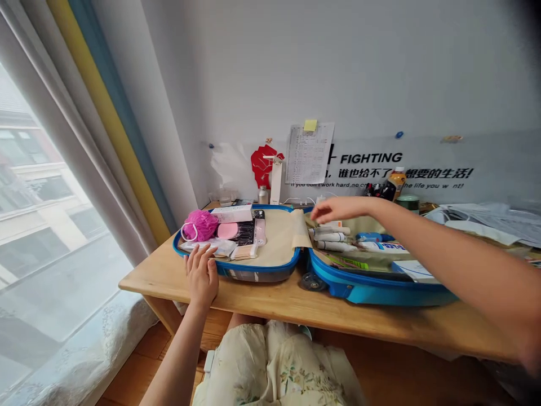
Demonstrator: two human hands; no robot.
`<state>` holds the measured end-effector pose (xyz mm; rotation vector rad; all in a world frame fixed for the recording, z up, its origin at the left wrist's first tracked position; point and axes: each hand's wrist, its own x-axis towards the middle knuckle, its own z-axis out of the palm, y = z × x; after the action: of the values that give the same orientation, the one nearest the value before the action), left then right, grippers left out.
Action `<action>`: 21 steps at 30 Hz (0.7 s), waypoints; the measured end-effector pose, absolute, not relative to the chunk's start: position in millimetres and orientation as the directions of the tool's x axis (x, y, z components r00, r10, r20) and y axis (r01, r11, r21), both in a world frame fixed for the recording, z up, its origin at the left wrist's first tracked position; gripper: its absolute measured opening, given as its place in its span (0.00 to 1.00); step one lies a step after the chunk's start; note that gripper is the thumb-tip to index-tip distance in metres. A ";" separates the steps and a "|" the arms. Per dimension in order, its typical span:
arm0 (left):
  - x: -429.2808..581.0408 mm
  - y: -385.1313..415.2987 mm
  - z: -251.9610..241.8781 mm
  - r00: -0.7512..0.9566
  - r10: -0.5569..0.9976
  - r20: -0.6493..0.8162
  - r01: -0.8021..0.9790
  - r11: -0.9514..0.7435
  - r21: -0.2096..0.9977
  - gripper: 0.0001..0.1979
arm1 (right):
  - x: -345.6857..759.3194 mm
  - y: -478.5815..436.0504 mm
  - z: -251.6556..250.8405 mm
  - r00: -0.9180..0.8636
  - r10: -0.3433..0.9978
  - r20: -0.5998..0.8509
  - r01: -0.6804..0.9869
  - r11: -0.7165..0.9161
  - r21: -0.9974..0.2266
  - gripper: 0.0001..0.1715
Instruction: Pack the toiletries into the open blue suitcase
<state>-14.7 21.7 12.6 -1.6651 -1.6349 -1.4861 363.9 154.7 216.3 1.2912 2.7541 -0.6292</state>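
Note:
My left hand (203, 274) rests at the front rim of an open suitcase's left half (274, 228), fingers stretched over a clear plastic packet (222, 248). Around it lie a magenta bath puff (203, 223), a white box (233, 213), a pink oval item (227, 231) and a pack of thin sticks like cotton swabs (245, 252). Above the suitcase's right half (380, 290) hovers my right hand (336, 208), its fingers loosely bent downward with nothing visible in them. Beneath it are several white marker-like tubes (336, 246). Nearby lie a blue-and-white tube (382, 247) and a white-and-blue box (414, 269).
The suitcase spans a wooden table (262, 301) against the wall. Behind it stand a small bottle (262, 195), a white upright stand (276, 180) and an orange-labelled bottle (397, 180). Papers (499, 217) cover the right side. A curtain (97, 113) hangs left.

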 end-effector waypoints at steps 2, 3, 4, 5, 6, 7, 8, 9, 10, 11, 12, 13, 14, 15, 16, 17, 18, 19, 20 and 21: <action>-14.4 21.5 13.2 -0.238 0.496 0.835 0.878 -0.257 0.404 0.22 | 402.1 134.6 200.6 -0.585 0.751 -0.306 0.808 0.506 -0.304 0.37; -14.4 21.4 13.3 -0.241 0.500 0.832 0.876 -0.256 0.408 0.22 | 417.8 125.4 191.5 -0.540 0.767 -0.347 0.841 0.470 -0.270 0.38; -14.5 21.3 13.4 -0.243 0.503 0.829 0.875 -0.255 0.411 0.22 | 431.2 117.0 182.5 -0.494 0.780 -0.384 0.869 0.434 -0.237 0.38; -14.6 21.3 13.5 -0.246 0.505 0.827 0.874 -0.253 0.414 0.22 | 442.5 109.6 174.0 -0.455 0.785 -0.421 0.891 0.403 -0.210 0.37; -14.8 21.4 13.5 -0.248 0.506 0.826 0.874 -0.251 0.416 0.22 | 451.6 103.1 166.4 -0.426 0.780 -0.458 0.905 0.380 -0.193 0.37; -15.0 21.5 13.6 -0.250 0.504 0.827 0.874 -0.249 0.416 0.22 | 458.6 97.7 159.8 -0.409 0.772 -0.487 0.912 0.366 -0.186 0.36; -15.2 21.6 13.6 -0.250 0.501 0.828 0.876 -0.248 0.414 0.22 | 463.7 93.1 154.1 -0.402 0.764 -0.505 0.915 0.357 -0.187 0.35; -15.3 21.8 13.5 -0.247 0.498 0.831 0.878 -0.248 0.410 0.22 | 466.9 89.3 149.2 -0.399 0.763 -0.509 0.916 0.351 -0.193 0.34; -15.5 22.0 13.4 -0.243 0.495 0.834 0.881 -0.248 0.403 0.22 | 468.4 86.1 144.9 -0.394 0.770 -0.502 0.919 0.343 -0.195 0.32; -15.6 22.2 13.3 -0.237 0.492 0.838 0.884 -0.248 0.396 0.22 | 468.4 83.6 141.1 -0.384 0.785 -0.486 0.923 0.334 -0.189 0.30; -15.8 22.4 13.2 -0.232 0.487 0.842 0.887 -0.249 0.389 0.22 | 467.2 81.5 137.9 -0.367 0.802 -0.470 0.930 0.322 -0.177 0.27; -15.8 22.5 13.1 -0.230 0.481 0.846 0.888 -0.251 0.385 0.22 | 465.2 79.8 135.3 -0.349 0.815 -0.462 0.937 0.310 -0.161 0.24; -15.8 22.6 13.0 -0.231 0.478 0.848 0.889 -0.252 0.383 0.23 | 462.9 78.5 133.4 -0.334 0.821 -0.463 0.943 0.301 -0.146 0.22; -15.8 22.6 13.0 -0.232 0.477 0.848 0.887 -0.254 0.385 0.23 | 460.9 77.6 132.3 -0.322 0.824 -0.466 0.946 0.295 -0.132 0.20; -15.6 22.6 13.0 -0.234 0.481 0.845 0.884 -0.256 0.391 0.23 | 459.5 77.1 132.2 -0.314 0.826 -0.468 0.949 0.292 -0.122 0.18; -15.5 22.5 13.0 -0.237 0.486 0.841 0.880 -0.259 0.398 0.23 | 459.3 77.0 132.9 -0.312 0.829 -0.465 0.949 0.292 -0.116 0.18; -15.3 22.5 13.0 -0.240 0.493 0.836 0.877 -0.260 0.405 0.23 | 460.6 77.5 134.4 -0.309 0.831 -0.462 0.950 0.292 -0.110 0.19; -15.2 22.4 13.0 -0.243 0.499 0.832 0.874 -0.259 0.411 0.23 | 463.7 78.5 136.5 -0.307 0.835 -0.457 0.950 0.293 -0.104 0.20; -15.1 22.4 13.0 -0.245 0.501 0.830 0.874 -0.258 0.413 0.23 | 468.5 80.2 139.4 -0.316 0.858 -0.406 0.948 0.298 -0.110 0.21; -15.2 22.4 12.9 -0.246 0.501 0.830 0.875 -0.254 0.413 0.23 | 474.8 82.5 143.2 -0.329 0.889 -0.317 0.944 0.304 -0.126 0.20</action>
<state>-15.2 22.4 12.9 -1.6654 -1.6559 -1.5014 474.8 82.5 143.2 1.6951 2.3793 -0.4320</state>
